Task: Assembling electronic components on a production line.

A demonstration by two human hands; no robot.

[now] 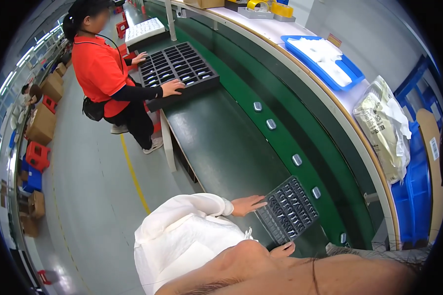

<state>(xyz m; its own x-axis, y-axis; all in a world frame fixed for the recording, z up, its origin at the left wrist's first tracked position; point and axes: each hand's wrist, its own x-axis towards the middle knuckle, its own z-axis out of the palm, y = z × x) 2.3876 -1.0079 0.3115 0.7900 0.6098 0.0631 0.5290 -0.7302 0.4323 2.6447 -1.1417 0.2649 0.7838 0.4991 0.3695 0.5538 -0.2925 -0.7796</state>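
Note:
A clear plastic tray [275,223] with rows of compartments lies at the near end of the dark green table, beside the green belt. Small dark and shiny parts fill many of its pockets. My left hand [246,205], coming out of a white sleeve, grips the tray's left corner with fingertips over the rim. At the near corner my right hand [282,250] holds the edge; much of this hand is hidden. Small silver-grey rounded cases [296,160] sit spaced along the belt, one [315,192] close to the tray's right side.
A co-worker in a red shirt [101,66] stands far left, both hands on a large black compartment tray [209,76]. Right of the belt, a raised shelf bears a blue tray [352,83] of white items and a plastic bag [379,123]. Boxes and red stools [37,156] line the far-left aisle.

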